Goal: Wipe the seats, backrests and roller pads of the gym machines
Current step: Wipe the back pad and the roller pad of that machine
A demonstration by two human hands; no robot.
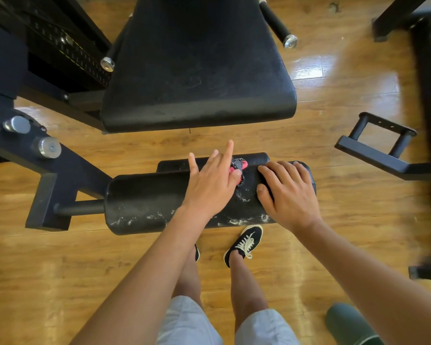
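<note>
The left hand [210,181] hides most of the pink cloth [240,166]; the seat [197,78] runs off the top edge

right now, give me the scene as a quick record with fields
left hand: thumb holds the cloth on the roller pad, fingers lifted
right hand: rests on the pad's right end
cloth: pink and grey, bunched
pad surface: white streaks on the near side
seat: beyond the pad, no hands on it
floor: wood
</note>
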